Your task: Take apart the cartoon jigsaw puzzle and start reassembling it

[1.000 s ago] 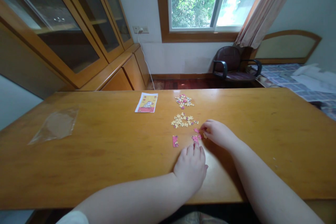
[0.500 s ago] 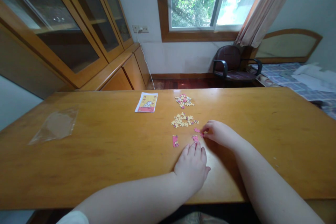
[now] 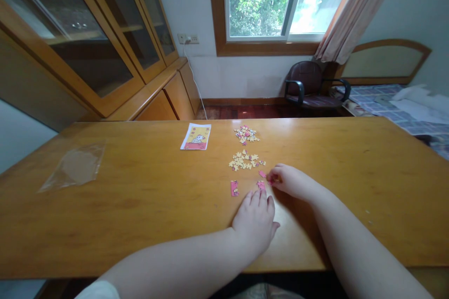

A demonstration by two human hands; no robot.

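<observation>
My left hand (image 3: pixel 256 217) lies flat on the wooden table (image 3: pixel 140 196), fingers stretched out, its fingertips touching a small pink puzzle piece (image 3: pixel 260 185). My right hand (image 3: pixel 293 180) rests just right of it, fingers pinched on a pink puzzle piece (image 3: pixel 271 179). A joined strip of pink pieces (image 3: pixel 234 188) lies left of my left fingertips. Another loose pink piece (image 3: pixel 262 174) sits beside my right fingertips. Beyond the hands lie a heap of yellow pieces (image 3: pixel 245 160) and a farther heap of mixed pieces (image 3: pixel 246 134).
A picture card (image 3: pixel 196 137) lies at the far middle of the table. A clear plastic bag (image 3: pixel 75 167) lies at the left. Behind the table stand glass-door cabinets (image 3: pixel 91 37), a dark armchair (image 3: pixel 310 86), a window and a bed (image 3: pixel 403 107).
My right hand has slid slightly left and down, closing on the pink piece. My left hand has barely shifted.
</observation>
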